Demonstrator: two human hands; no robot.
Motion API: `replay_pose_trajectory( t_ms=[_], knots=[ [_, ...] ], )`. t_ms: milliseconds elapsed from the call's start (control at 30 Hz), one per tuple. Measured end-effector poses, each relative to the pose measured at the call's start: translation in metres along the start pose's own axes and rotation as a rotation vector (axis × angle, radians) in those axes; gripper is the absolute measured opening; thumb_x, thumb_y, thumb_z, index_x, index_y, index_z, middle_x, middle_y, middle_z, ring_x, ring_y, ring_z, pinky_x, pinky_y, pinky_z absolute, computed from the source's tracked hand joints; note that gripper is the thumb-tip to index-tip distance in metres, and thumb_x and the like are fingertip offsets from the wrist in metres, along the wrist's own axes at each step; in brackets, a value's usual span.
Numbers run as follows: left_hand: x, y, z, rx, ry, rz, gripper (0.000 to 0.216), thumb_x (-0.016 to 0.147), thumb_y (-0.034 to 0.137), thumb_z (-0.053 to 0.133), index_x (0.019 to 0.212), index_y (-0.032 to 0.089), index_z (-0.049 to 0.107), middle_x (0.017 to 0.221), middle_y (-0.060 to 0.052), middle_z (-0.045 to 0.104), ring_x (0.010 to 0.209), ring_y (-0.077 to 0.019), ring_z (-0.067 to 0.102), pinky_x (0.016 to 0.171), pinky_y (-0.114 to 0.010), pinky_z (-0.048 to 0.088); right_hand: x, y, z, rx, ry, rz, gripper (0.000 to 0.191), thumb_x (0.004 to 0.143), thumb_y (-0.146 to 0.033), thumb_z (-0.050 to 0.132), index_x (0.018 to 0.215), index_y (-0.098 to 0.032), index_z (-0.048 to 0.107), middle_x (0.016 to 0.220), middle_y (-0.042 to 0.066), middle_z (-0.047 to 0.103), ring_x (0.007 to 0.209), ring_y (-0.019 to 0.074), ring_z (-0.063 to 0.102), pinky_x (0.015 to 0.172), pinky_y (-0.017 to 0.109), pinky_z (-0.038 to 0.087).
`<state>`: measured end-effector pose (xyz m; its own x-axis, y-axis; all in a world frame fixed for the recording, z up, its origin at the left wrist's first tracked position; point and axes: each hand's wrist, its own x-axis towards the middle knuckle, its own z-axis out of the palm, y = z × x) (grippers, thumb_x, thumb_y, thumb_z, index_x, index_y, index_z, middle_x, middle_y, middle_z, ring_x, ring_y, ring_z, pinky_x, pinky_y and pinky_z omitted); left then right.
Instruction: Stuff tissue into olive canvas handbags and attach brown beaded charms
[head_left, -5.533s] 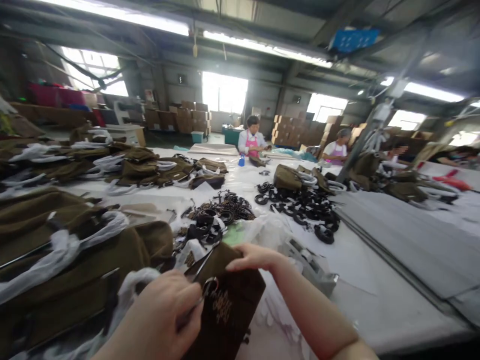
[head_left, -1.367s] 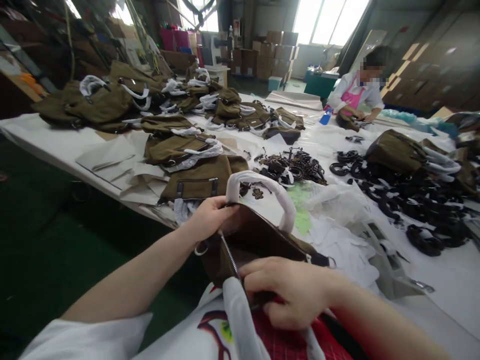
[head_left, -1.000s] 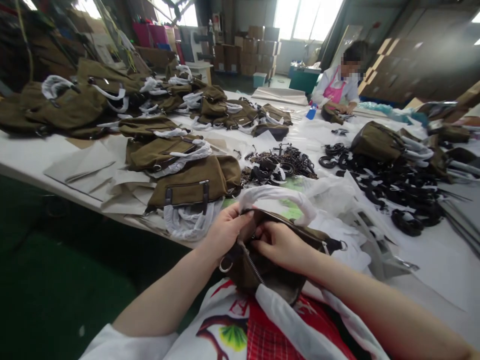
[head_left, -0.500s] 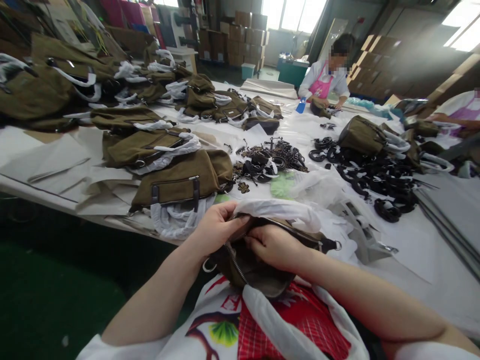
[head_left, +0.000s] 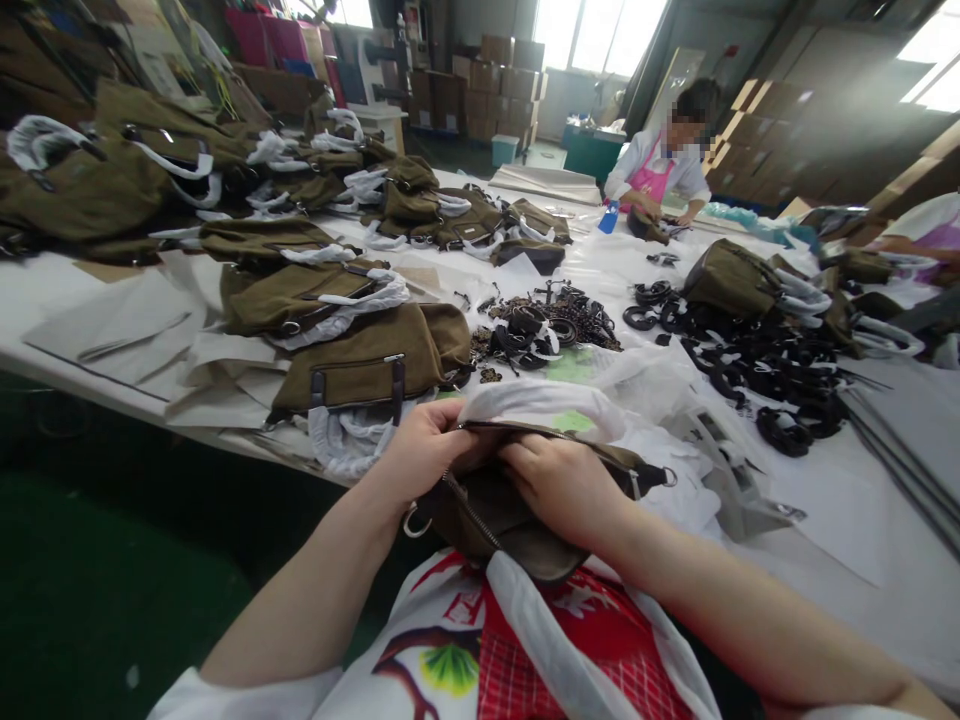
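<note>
Well, open bag (head_left: 525,535) around right grip (head_left: 562,485)

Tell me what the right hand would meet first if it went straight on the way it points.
Probably the inside of the open bag, near where the left hand grips its edge; depth in there is unclear.

Daylight blazes through the window (head_left: 596,37) at one o'clock, a teal cabinet (head_left: 591,153) below it! Cardboard boxes (head_left: 496,88) stand stacked at twelve before the grey wall (head_left: 504,18), and down at eight, dark green floor (head_left: 112,570) spreads.
</note>
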<state>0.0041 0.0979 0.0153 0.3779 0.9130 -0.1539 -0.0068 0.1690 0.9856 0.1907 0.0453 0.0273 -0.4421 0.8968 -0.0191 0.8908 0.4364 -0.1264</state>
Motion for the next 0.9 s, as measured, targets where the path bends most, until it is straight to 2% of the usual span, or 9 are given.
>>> replay_pose_trajectory(
  t_ms=[233,367,433,500,567,600,667,733,900],
  knots=[
    [-0.008,0.005,0.002,0.262,0.159,0.084,0.019,0.066,0.025,0.064,0.078,0.014,0.072,0.072,-0.004,0.07,0.067,-0.0191,0.062,0.06,-0.025,0.048,0.0,-0.009,0.012,0.161,-0.135,-0.207,0.021,0.087,-0.018,0.055,0.104,-0.017,0.067,0.105,0.01,0.068,0.091,0.0222,0.063,0.079,0.032,0.05],
    [-0.015,0.01,-0.014,0.35,0.143,0.003,0.018,0.064,0.028,0.067,0.074,0.014,0.072,0.072,-0.004,0.071,0.067,-0.0202,0.062,0.059,-0.025,0.047,-0.024,-0.017,-0.019,0.228,-0.148,-0.366,0.021,0.087,-0.021,0.057,0.105,-0.013,0.066,0.103,0.011,0.069,0.088,0.0202,0.064,0.074,0.028,0.051],
    [-0.018,0.008,-0.026,0.32,0.051,-0.067,0.02,0.065,0.032,0.068,0.073,0.015,0.072,0.071,-0.004,0.071,0.067,-0.0201,0.062,0.059,-0.025,0.047,-0.044,-0.01,-0.044,0.338,-0.006,-0.438,0.019,0.093,-0.025,0.052,0.104,-0.016,0.066,0.102,0.008,0.07,0.083,0.0158,0.065,0.072,0.024,0.051],
    [-0.02,0.005,-0.037,0.287,-0.04,-0.133,0.022,0.067,0.037,0.069,0.071,0.016,0.073,0.068,-0.003,0.07,0.064,-0.0192,0.06,0.057,-0.024,0.045,-0.06,0.011,-0.063,0.458,0.308,-0.327,0.02,0.096,-0.028,0.049,0.098,-0.02,0.067,0.095,0.005,0.071,0.079,0.0145,0.066,0.071,0.024,0.051],
    [-0.023,0.003,-0.044,0.307,-0.097,-0.159,0.022,0.067,0.04,0.068,0.065,0.018,0.072,0.062,-0.002,0.066,0.059,-0.0177,0.057,0.053,-0.023,0.041,-0.064,0.046,-0.065,0.467,0.65,0.042,0.024,0.096,-0.028,0.046,0.086,-0.02,0.067,0.08,0.005,0.07,0.074,0.0165,0.065,0.069,0.027,0.05],
    [-0.025,0.003,-0.045,0.338,-0.113,-0.146,0.021,0.066,0.039,0.067,0.063,0.019,0.072,0.06,-0.002,0.064,0.058,-0.017,0.055,0.052,-0.023,0.04,-0.061,0.066,-0.059,0.42,0.724,0.255,0.028,0.097,-0.029,0.045,0.082,-0.019,0.066,0.077,0.005,0.069,0.072,0.0173,0.064,0.068,0.029,0.05],
    [-0.027,0.004,-0.044,0.401,-0.133,-0.101,0.017,0.064,0.036,0.067,0.06,0.02,0.072,0.059,-0.002,0.063,0.058,-0.017,0.054,0.053,-0.023,0.039,-0.045,0.106,-0.033,0.293,0.553,0.53,0.029,0.095,-0.035,0.046,0.087,-0.017,0.068,0.078,0.005,0.069,0.07,0.0175,0.063,0.066,0.028,0.048],
    [-0.028,0.007,-0.039,0.429,-0.14,-0.083,0.014,0.062,0.033,0.067,0.06,0.02,0.072,0.061,-0.002,0.064,0.061,-0.0179,0.055,0.056,-0.023,0.041,-0.025,0.135,0.003,0.141,0.137,0.622,0.028,0.095,-0.033,0.045,0.097,-0.018,0.069,0.092,0.006,0.072,0.083,0.0177,0.065,0.072,0.027,0.047],
    [-0.028,0.011,-0.031,0.38,-0.101,-0.096,0.01,0.06,0.028,0.067,0.062,0.02,0.073,0.064,-0.001,0.066,0.062,-0.0176,0.056,0.057,-0.023,0.041,-0.004,0.151,0.077,0.058,-0.107,0.649,0.023,0.083,-0.022,0.06,0.102,-0.011,0.07,0.107,0.016,0.069,0.1,0.024,0.064,0.083,0.029,0.045]
  ],
)
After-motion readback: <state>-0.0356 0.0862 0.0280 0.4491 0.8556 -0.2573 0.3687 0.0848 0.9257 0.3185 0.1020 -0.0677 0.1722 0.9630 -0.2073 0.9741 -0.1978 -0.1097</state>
